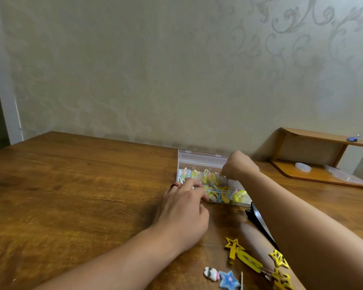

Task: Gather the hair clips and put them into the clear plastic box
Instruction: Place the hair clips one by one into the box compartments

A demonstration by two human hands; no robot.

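The clear plastic box [201,159] stands open on the wooden table [71,185], its lid raised at the back, with several colourful hair clips [205,174] inside. My left hand [182,208], with a red ring, rests at the box's front left corner, fingers on its edge. My right hand [239,166] hovers over the box's right side with curled fingers, pinching something small and yellow that I cannot make out. Near me lie yellow star clips [245,258], a blue star clip [228,279], a white and pink clip [211,273] and a black clip [258,220].
A small wooden shelf [323,139] stands at the right against the wall, with clear plastic pieces [303,167] on its base. The wallpapered wall runs just behind the box. The table's left half is bare wood.
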